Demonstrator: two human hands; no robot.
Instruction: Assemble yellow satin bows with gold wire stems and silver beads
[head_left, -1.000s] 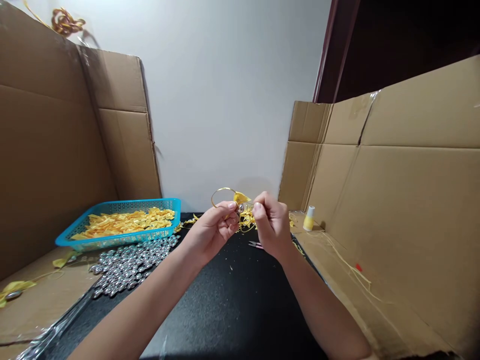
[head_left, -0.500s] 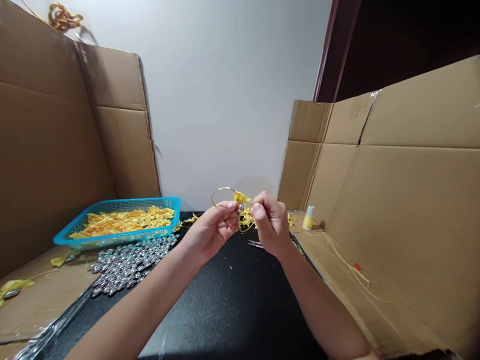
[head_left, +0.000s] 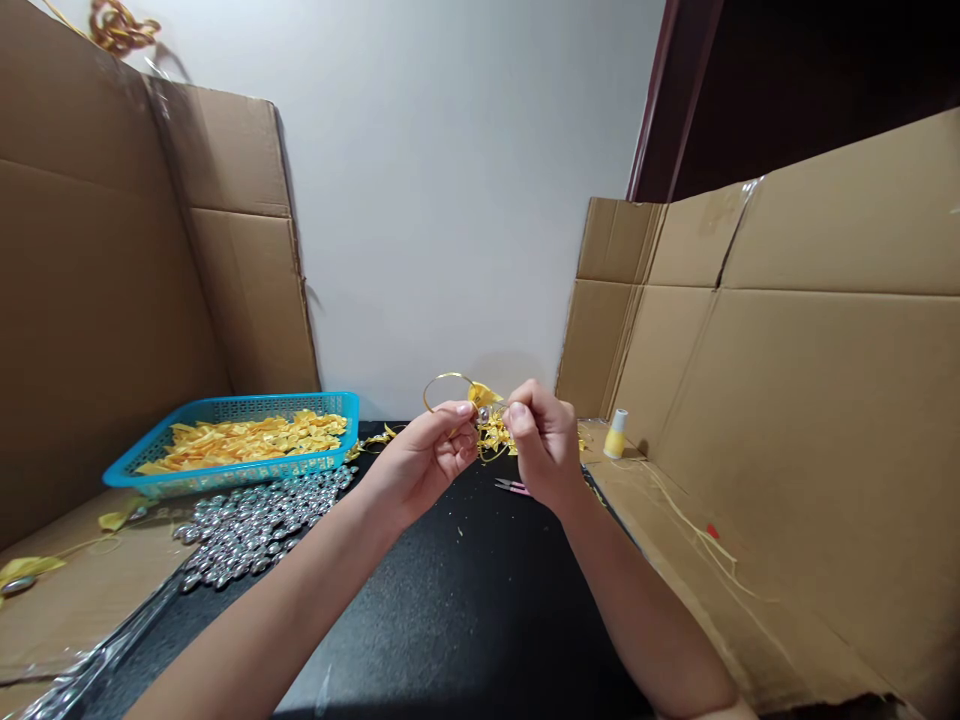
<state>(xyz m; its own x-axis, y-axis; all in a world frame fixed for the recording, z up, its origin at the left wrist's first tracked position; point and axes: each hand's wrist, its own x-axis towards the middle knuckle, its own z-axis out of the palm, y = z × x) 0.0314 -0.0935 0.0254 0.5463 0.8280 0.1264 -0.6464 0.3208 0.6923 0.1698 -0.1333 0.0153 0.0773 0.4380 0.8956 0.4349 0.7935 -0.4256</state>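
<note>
My left hand [head_left: 431, 450] pinches a thin gold hoop [head_left: 448, 376] between thumb and forefinger, its other fingers curled. Beside those fingertips, a yellow ribbon piece [head_left: 484, 394] and a small silvery bead [head_left: 484, 412] sit at the hoop's right side. My right hand [head_left: 546, 440] is closed just to the right, thumb against forefinger, on what looks like a fine thread running toward the bead. Both hands are raised over the black tabletop [head_left: 450, 610]. Small pink-handled scissors [head_left: 513, 487] lie below, partly hidden by my right hand.
At the left, a blue plastic basket [head_left: 120, 474] holds yellow ribbon pieces [head_left: 255, 440]. Many silver beads [head_left: 255, 525] are spread in front of it. A yellow thread spool [head_left: 616, 436] stands at the right. Yellow scraps lie behind my hands. Cardboard walls [head_left: 810, 400] flank both sides.
My right hand has shifted very slightly to the right, away from the bead. My left hand keeps its hold on the hoop, and the view has tilted a little.
</note>
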